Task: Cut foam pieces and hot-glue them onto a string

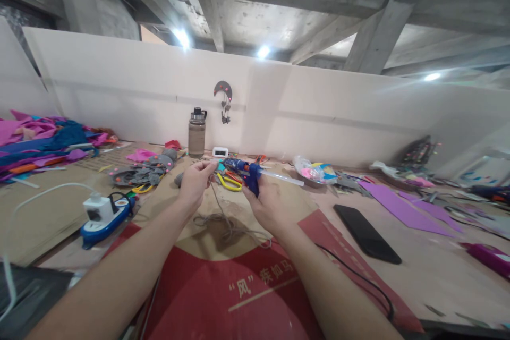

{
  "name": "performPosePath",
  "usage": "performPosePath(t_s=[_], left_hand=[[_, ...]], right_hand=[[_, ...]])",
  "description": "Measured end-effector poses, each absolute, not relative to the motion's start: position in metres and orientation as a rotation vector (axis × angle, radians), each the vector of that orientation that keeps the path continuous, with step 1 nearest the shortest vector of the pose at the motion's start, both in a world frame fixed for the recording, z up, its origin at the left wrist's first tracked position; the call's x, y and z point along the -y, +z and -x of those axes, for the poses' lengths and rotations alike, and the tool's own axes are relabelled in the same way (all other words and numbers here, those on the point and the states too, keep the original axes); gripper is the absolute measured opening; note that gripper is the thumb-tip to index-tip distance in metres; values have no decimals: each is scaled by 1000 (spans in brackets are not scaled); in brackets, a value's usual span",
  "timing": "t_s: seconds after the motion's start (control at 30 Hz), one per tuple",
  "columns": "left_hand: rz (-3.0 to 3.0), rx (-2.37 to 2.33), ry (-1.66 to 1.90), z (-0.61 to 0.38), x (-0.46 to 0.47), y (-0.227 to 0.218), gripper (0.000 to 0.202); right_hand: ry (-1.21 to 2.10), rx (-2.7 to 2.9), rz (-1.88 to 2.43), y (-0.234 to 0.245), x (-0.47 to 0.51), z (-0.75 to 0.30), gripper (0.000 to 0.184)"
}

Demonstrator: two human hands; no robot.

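My right hand (268, 203) is wrapped round the handle of a blue hot glue gun (252, 176), whose nozzle points left. A translucent glue stick (285, 177) sticks out of its back end. Just left of the nozzle, my left hand (195, 186) is closed in a pinch. A thin grey cord (219, 199) hangs from its fingertips and lies in loose loops on the table below. Whatever else the fingertips may hold is too small to make out. Behind both hands lie scissors with yellow handles (230, 183).
A water bottle (196, 135) and a small digital clock (220, 152) stand by the partition. At left are a blue power strip (107, 220), grey felt pieces (145, 171) and coloured felt (43, 141). A black phone (366, 232) and purple felt sheets (406, 207) lie at right.
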State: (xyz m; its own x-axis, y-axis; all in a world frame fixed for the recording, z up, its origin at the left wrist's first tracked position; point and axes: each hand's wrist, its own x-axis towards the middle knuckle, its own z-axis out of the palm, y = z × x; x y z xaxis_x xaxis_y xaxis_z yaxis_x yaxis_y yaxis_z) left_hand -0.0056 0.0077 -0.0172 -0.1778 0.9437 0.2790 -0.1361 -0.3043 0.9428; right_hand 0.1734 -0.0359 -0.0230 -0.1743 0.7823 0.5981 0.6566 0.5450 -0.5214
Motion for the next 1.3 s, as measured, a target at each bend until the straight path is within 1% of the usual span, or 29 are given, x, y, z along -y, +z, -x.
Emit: performPosePath(t_s=[1.3], left_hand=[[-1216, -1033, 1626, 6, -9, -18, 32]], right_hand=[[147, 1908, 1175, -19, 41, -172, 32]])
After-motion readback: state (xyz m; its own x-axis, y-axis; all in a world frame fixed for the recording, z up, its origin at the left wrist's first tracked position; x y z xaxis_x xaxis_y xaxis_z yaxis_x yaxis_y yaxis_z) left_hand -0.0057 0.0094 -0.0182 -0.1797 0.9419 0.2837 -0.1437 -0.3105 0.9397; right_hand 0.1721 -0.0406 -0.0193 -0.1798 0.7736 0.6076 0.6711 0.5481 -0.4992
